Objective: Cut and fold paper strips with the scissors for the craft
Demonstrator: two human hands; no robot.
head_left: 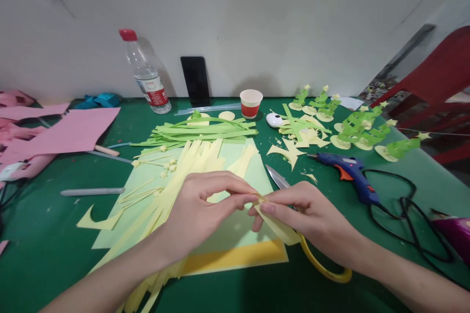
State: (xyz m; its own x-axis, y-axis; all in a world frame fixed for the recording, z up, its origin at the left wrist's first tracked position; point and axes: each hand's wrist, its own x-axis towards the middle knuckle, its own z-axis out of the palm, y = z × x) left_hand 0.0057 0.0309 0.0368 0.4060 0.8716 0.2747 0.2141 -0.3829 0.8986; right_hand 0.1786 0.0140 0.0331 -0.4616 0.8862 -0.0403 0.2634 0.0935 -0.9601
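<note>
Between my two hands is a pale yellow paper strip [281, 230]. My left hand [205, 205] pinches its upper end between thumb and fingers. My right hand [304, 212] grips the strip just beside that, and its loose end hangs down below the right fingers. Below my right hand lie scissors with a yellow handle [326, 270]; their blade points away and the hand covers part of them. Long pale yellow paper strips [183, 176] lie in a bundle left of my hands, on light green sheets [220, 234]. Small folded paper stars [171, 166] rest near the bundle.
Behind are green paper strips [205, 132], a paper cup [251, 103], a phone [195, 81] and a water bottle [149, 76]. To the right lie a blue glue gun [348, 171] with a looped cord, paper scraps [288, 151] and green star-topped paper pieces [362, 129]. Pink paper [73, 132] lies left.
</note>
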